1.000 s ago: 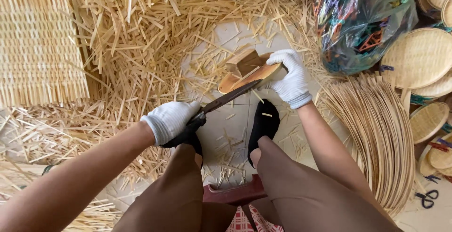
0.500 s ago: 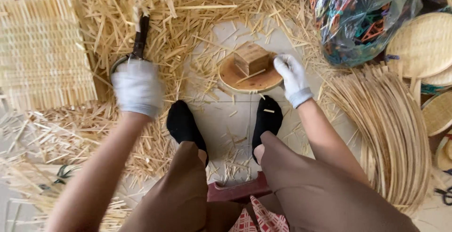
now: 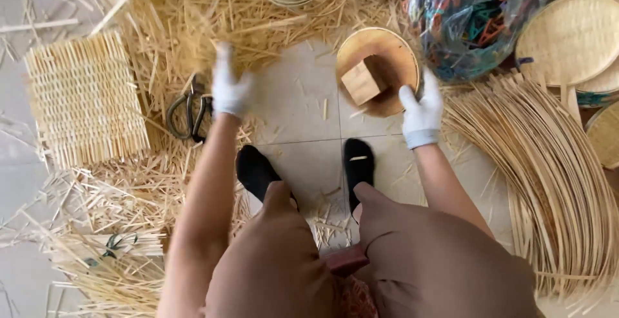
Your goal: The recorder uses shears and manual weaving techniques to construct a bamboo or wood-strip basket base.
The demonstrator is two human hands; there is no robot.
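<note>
**A:** Since half a second ago your left hand has let go of the dark-handled knife it was swinging out over the straw. It now hovers empty, blurred with motion, fingers loosely spread, just above the edge of the straw pile. The knife itself I cannot pick out any more. What lies just beside that hand is a pair of shears with looped handles, resting on the straw.

**B:** And the other side?

**A:** Your right hand has stayed at the round wooden disc, but the disc has been tipped up: a moment ago it lay flat, and now it tilts so you see its whole face. The small wooden block sits against that face. Your gloved fingers press on the disc's lower right rim, curled against it rather than wrapped round it.

**B:** So the cutting is paused?

**A:** I'd judge so. The blade is out of your grip, and the disc and block are being shifted on the tiled floor in front of your black-socked feet. The bundle of long bamboo strips lies untouched to your right, and the woven mat lies well apart on the left.
</note>
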